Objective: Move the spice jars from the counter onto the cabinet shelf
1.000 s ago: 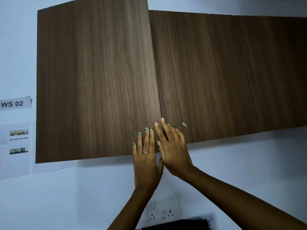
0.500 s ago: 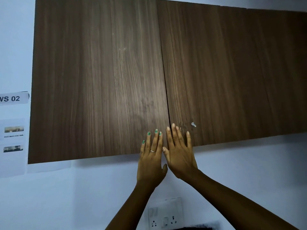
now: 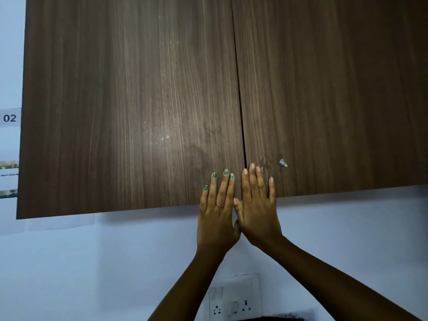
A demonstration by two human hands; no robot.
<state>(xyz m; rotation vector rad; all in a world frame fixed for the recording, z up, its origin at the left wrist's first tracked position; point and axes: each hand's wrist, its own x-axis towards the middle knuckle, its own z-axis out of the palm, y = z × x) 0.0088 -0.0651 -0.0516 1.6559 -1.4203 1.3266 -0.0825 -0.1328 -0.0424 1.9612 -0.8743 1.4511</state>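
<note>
- Both cabinet doors, left door (image 3: 129, 107) and right door (image 3: 328, 93), are shut, with just a thin dark seam (image 3: 240, 107) running top to bottom between them.
- Left hand (image 3: 216, 214) is flat on the left door's bottom corner right beside the seam, fingers (image 3: 214, 188) straight, pointing up, gripping nothing (green nails, a ring).
- Right hand (image 3: 257, 212) mirrors it across the seam, palm flat, nothing held.
- Spice jars and shelf: can't see them at all.
- Wall socket (image 3: 234, 297) sits below the seam.
</note>
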